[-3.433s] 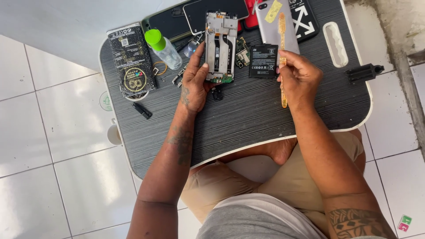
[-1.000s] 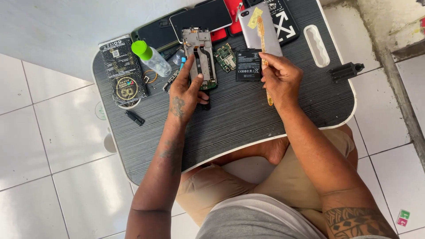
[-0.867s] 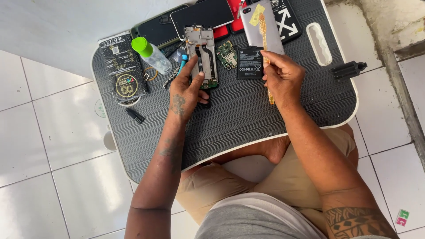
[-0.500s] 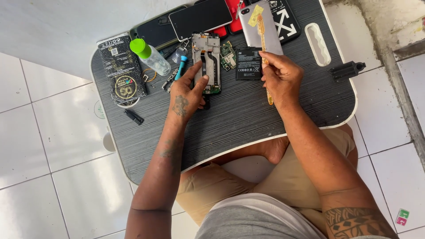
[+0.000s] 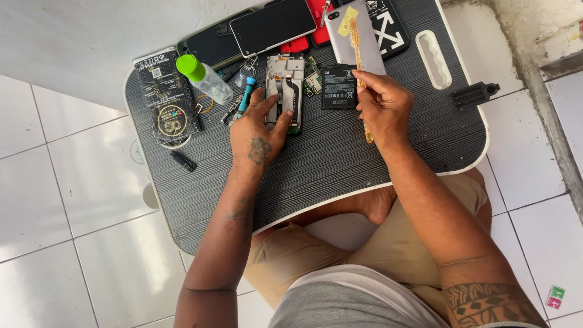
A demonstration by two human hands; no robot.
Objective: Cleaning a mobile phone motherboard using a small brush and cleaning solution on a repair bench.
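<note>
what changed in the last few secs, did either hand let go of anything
No. The left hand went on holding the opened phone frame on the lap tray, shifting its grip slightly. The right hand kept the yellow toothbrush upright. Battery and bottle stayed put.

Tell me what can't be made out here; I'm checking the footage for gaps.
Head view:
- Lower part of the opened phone frame: under the left hand.
- Middle of the yellow toothbrush: inside the right hand.
- Red phone case: cut by the top edge.
</note>
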